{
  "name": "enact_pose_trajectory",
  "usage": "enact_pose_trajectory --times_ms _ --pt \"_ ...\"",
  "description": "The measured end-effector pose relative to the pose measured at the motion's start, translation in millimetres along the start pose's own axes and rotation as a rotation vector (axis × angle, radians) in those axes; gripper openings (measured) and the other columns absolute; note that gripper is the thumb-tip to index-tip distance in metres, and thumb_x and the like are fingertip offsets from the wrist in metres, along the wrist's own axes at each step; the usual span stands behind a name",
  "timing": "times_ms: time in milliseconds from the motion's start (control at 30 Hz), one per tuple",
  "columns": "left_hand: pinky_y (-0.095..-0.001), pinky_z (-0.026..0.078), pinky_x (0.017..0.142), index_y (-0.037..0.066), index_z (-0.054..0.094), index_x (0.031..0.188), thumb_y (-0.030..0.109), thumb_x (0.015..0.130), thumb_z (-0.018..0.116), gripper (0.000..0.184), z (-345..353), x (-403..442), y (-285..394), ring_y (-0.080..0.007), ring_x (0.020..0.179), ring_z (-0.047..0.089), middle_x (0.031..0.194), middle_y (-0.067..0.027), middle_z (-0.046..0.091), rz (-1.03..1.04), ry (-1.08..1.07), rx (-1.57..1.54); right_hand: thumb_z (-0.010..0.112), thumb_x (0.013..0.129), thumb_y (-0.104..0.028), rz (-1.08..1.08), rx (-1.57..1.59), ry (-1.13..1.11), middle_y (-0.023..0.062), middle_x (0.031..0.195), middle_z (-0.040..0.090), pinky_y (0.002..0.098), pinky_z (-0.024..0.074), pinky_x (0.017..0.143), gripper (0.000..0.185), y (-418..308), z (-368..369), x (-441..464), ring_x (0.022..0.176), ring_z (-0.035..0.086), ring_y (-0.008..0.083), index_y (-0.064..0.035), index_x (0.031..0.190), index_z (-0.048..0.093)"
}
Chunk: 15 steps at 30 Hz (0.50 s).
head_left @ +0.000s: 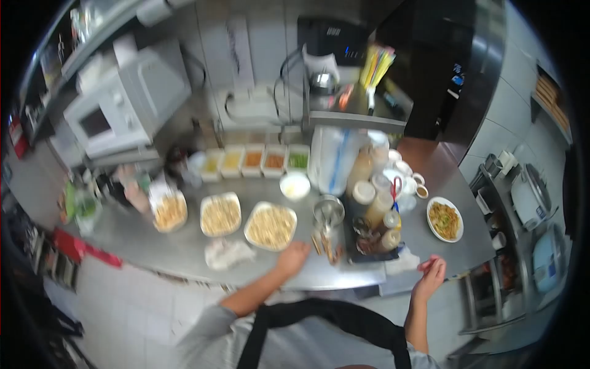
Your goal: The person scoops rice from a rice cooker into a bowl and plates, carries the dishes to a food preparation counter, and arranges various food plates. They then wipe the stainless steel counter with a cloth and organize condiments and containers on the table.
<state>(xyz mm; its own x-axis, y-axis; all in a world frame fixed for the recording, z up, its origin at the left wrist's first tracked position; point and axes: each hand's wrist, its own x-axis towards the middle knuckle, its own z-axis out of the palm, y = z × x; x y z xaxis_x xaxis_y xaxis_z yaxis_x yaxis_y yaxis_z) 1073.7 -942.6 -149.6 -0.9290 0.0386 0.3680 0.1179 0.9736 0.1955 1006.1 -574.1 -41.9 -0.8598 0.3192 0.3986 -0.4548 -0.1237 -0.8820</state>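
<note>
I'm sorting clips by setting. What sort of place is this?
Probably a restaurant kitchen: the metal counter bears a row of small food containers, a cluster of bottles and plated food.

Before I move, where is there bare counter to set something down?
Bare steel shows between the bottle tray and the oval plate, and behind that plate, right of the small cups. Another patch lies left of the crumpled white cloth, in front of the leftmost food dish. It's crowded on the tray and along the back row of containers.
</note>
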Motion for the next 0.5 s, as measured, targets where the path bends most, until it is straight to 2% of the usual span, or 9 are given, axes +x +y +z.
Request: enact_pose_trajectory --times_ms 33,100,167,200,233,267,367,400,500 --pt "-0.0395 0.047 0.073 0.004 0.054 0.095 0.006 0.074 0.052 0.021 -14 0 7 -0.0305 0.085 0.056 0.086 -0.0139 0.055 -0.007 -0.021 -0.032 0.044 0.096 -0.027 0.043 -0.063 -0.097 0.0007 0.064 0.048 0.0223 0.0394 0.056 0.028 4 10 -16 0.058 0.046 0.0079 -0.0018 0.095 0.055" --pt "-0.0402 0.046 0.073 0.004 0.055 0.098 0.003 0.071 0.056 0.027 -33 0 16 -0.0313 0.085 0.055 0.088 -0.0125 0.056 0.185 0.143 -0.130 0.046 0.095 -0.023 0.205 -0.108 -0.329 0.0021 0.066 0.053 0.0213 0.0409 0.054 0.026 -10 39 -47 0.058 0.050 0.0080 -0.0003 0.091 0.059" --pt "-0.0373 0.048 0.072 0.004 0.056 0.100 0.001 0.072 0.061 0.028 -75 1 50 -0.0297 0.085 0.057 0.092 -0.0119 0.058 0.248 0.230 -0.275 0.054 0.089 -0.009 0.218 -0.086 -0.595 0.0032 0.075 0.055 0.0234 0.0462 0.058 0.017 -11 62 -73 0.063 0.054 0.0088 -0.0005 0.102 0.061" --pt "-0.0359 0.049 0.072 0.003 0.056 0.099 0.001 0.074 0.062 0.026 -88 -1 67 -0.0282 0.085 0.059 0.094 -0.0120 0.059 0.195 0.188 -0.462 0.057 0.085 -0.003 0.229 -0.081 -0.725 0.0038 0.082 0.055 0.0246 0.0498 0.063 0.023 -12 72 -83 0.067 0.056 0.0100 -0.0016 0.107 0.061" --pt "-0.0345 0.049 0.073 0.003 0.057 0.099 0.002 0.076 0.063 0.024 -98 -3 83 -0.0267 0.085 0.060 0.096 -0.0121 0.060 0.130 0.144 -0.652 0.058 0.084 -0.003 0.235 -0.042 -0.789 0.0021 0.081 0.055 0.0232 0.0503 0.065 0.026 -17 86 -92 0.070 0.057 0.0106 -0.0025 0.111 0.060" --pt "-0.0331 0.050 0.073 0.003 0.057 0.099 0.003 0.078 0.064 0.022 -103 -5 93 -0.0251 0.086 0.061 0.098 -0.0122 0.061 0.056 0.099 -0.844 0.060 0.084 -0.002 0.282 0.091 -0.786 0.0038 0.085 0.059 0.0239 0.0509 0.068 0.028 -22 97 -101 0.074 0.059 0.0122 -0.0006 0.112 0.058" --pt "-0.0301 0.051 0.073 0.002 0.057 0.100 0.006 0.079 0.067 0.024 -101 -4 105 -0.0195 0.086 0.063 0.102 -0.0117 0.062 -0.113 0.122 -0.967 0.060 0.084 -0.003 0.502 0.396 -0.720 0.0069 0.093 0.062 0.0249 0.0507 0.070 0.027 -20 111 -105 0.077 0.060 0.0131 0.0022 0.111 0.056" --pt "-0.0299 0.050 0.074 0.002 0.056 0.102 0.005 0.079 0.067 0.026 -101 -1 111 -0.0190 0.087 0.063 0.103 -0.0116 0.062 -0.105 0.159 -0.981 0.060 0.085 -0.003 0.499 0.409 -0.763 0.0098 0.098 0.063 0.0256 0.0505 0.071 0.026 -17 109 -95 0.078 0.061 0.0138 0.0039 0.109 0.055" --pt "-0.0294 0.050 0.076 0.001 0.054 0.107 0.004 0.078 0.068 0.033 -105 12 129 -0.0174 0.088 0.062 0.106 -0.0114 0.062 -0.089 0.238 -1.023 0.059 0.086 -0.004 0.374 0.356 -0.712 0.0052 0.097 0.059 0.0255 0.0496 0.072 0.024 -20 103 -58 0.086 0.059 0.0125 0.0022 0.109 0.054"
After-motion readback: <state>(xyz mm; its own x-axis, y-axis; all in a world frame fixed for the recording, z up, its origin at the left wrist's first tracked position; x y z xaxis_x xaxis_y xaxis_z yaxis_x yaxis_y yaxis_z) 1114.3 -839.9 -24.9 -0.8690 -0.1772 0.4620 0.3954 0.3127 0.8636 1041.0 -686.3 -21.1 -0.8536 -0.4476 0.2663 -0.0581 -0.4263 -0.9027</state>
